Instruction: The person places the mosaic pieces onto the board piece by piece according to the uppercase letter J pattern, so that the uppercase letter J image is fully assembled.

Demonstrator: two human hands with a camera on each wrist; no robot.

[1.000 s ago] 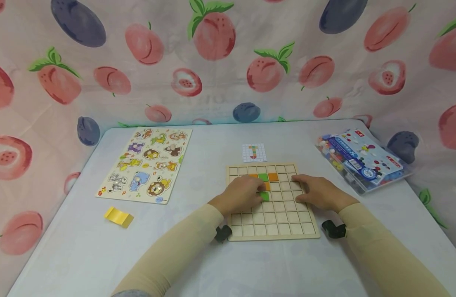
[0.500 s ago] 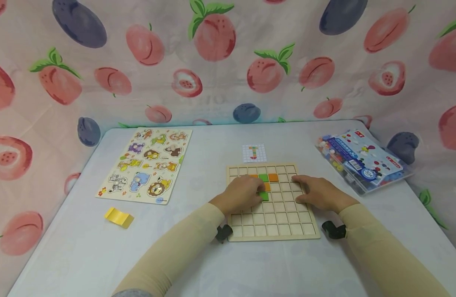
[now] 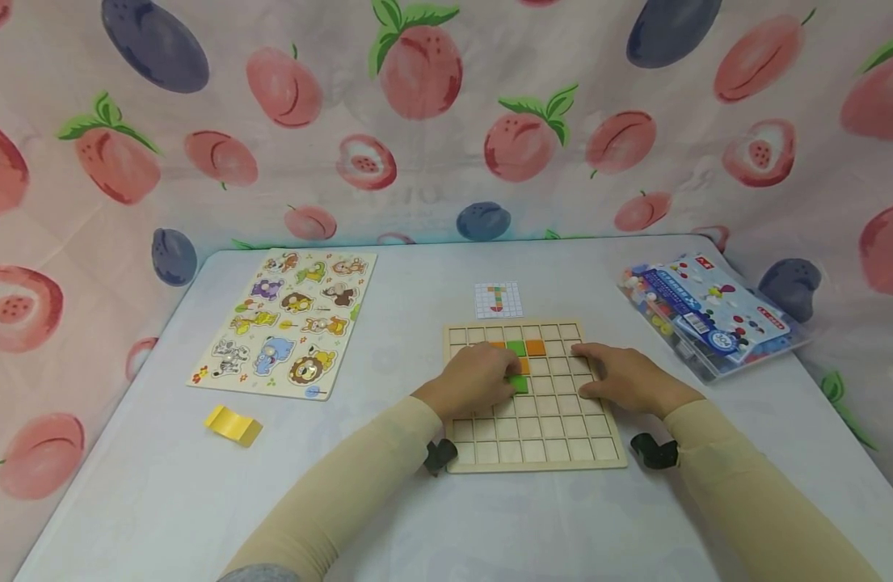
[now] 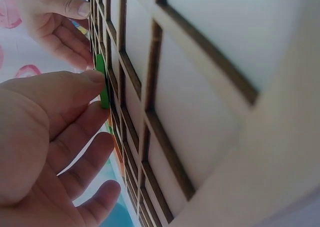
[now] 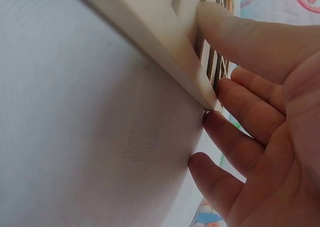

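Observation:
In the head view my left hand [image 3: 471, 380] reaches over a wooden grid board [image 3: 555, 466]. Thumb and index finger pinch a green square tile [image 4: 102, 81], which stands up from the grid in the left wrist view; the other fingers are spread loosely. Farther up the board lie a green tile [image 3: 516, 347], an orange tile [image 3: 536, 347] and another orange tile [image 3: 524, 367], the last partly hidden by the left hand. My right hand [image 3: 631, 378] rests at the board's right side. Its thumb [image 5: 215, 22] lies on top, and its relaxed fingers touch along the edge.
Behind the board lies a small pattern card [image 3: 499, 300] with a coloured hook shape. An animal puzzle board [image 3: 282, 323] is at the left, with a yellow bent strip [image 3: 233, 426] in front. A clear box of colourful pieces [image 3: 711, 315] sits at the back right.

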